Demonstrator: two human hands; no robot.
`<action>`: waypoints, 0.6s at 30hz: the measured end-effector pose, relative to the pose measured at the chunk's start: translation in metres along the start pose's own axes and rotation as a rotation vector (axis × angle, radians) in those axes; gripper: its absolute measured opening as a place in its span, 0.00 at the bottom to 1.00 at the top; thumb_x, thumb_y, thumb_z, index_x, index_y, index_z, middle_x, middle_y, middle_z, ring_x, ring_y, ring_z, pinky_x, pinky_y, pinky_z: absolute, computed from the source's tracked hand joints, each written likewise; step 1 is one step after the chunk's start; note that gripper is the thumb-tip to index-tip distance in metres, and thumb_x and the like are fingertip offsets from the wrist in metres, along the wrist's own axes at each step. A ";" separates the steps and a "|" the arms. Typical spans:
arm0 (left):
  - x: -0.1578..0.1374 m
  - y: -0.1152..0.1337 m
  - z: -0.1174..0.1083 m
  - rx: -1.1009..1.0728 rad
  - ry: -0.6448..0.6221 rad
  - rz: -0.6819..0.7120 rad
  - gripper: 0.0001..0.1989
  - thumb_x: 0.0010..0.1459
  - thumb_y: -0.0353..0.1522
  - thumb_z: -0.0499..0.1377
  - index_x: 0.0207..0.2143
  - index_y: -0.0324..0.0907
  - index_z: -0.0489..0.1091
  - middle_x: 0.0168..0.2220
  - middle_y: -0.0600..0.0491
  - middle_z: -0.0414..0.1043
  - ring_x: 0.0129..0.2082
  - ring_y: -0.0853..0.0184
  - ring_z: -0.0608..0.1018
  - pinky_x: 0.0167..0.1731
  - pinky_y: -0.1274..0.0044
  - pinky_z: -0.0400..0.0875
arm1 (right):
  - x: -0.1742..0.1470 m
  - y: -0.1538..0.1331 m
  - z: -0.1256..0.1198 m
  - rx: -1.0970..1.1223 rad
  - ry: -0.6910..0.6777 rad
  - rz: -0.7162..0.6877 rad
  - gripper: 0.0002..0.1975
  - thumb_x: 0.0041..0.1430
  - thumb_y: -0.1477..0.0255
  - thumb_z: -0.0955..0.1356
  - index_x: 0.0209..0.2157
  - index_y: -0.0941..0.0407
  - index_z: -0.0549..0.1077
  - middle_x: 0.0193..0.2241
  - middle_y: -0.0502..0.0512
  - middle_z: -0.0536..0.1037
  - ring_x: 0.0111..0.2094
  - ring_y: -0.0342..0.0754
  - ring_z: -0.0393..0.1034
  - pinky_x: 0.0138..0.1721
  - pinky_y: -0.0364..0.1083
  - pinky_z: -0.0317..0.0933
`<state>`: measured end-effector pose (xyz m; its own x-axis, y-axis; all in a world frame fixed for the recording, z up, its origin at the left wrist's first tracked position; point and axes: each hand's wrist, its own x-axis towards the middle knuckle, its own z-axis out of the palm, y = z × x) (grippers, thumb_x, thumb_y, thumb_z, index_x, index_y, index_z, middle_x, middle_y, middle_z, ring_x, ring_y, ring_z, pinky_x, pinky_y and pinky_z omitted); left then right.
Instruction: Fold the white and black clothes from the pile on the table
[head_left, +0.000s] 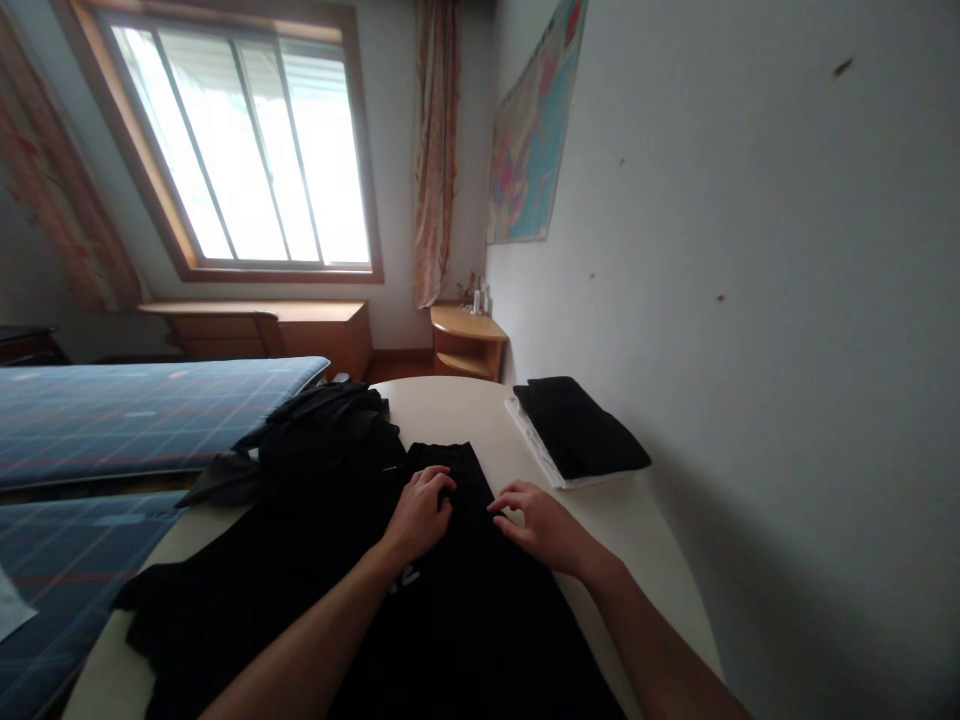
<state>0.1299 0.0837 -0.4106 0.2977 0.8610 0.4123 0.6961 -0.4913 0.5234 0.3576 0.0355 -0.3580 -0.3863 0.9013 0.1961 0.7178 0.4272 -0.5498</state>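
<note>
A black garment (480,620) lies spread over the table in front of me, with a small white print (405,578) on it. Its narrow far end looks gathered, and I cannot tell its exact kind. My left hand (421,515) rests on the cloth, fingers loosely bent and thumb apart. At the garment's right edge is my right hand (536,525), its fingertips touching or just over the fabric, thumb and forefinger apart. Left of the far end sits a crumpled heap of dark clothes (330,430). More black cloth spreads below that heap, under my left forearm.
A folded black piece of clothing (581,425) lies on a white one at the right of the pale round table (442,395). To the left are beds with blue checked mattresses (150,410). A wall (787,400) rises close on the right; a corner shelf (469,325) stands beyond.
</note>
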 end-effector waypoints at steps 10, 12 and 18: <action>0.000 0.015 -0.017 -0.191 0.036 -0.130 0.14 0.63 0.31 0.48 0.40 0.44 0.72 0.27 0.55 0.74 0.31 0.64 0.77 0.38 0.73 0.70 | -0.012 0.018 -0.023 0.189 -0.251 0.119 0.17 0.50 0.77 0.68 0.43 0.55 0.77 0.30 0.49 0.79 0.29 0.44 0.72 0.32 0.40 0.63; -0.003 0.019 -0.017 -0.082 0.013 -0.050 0.13 0.63 0.35 0.52 0.42 0.45 0.75 0.35 0.52 0.76 0.38 0.62 0.78 0.44 0.70 0.69 | -0.014 0.021 -0.025 0.213 -0.279 0.130 0.18 0.48 0.76 0.69 0.43 0.55 0.77 0.30 0.48 0.78 0.30 0.43 0.71 0.32 0.39 0.63; -0.007 0.020 -0.010 0.040 -0.054 0.063 0.12 0.54 0.27 0.58 0.41 0.46 0.73 0.45 0.51 0.76 0.50 0.58 0.73 0.52 0.66 0.67 | -0.013 0.017 -0.024 0.159 -0.246 0.132 0.13 0.49 0.75 0.69 0.40 0.55 0.77 0.27 0.48 0.77 0.28 0.43 0.70 0.30 0.39 0.61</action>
<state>0.1350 0.0666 -0.3954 0.3759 0.8347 0.4025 0.7002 -0.5403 0.4667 0.3883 0.0327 -0.3503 -0.4379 0.8957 -0.0769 0.6788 0.2733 -0.6816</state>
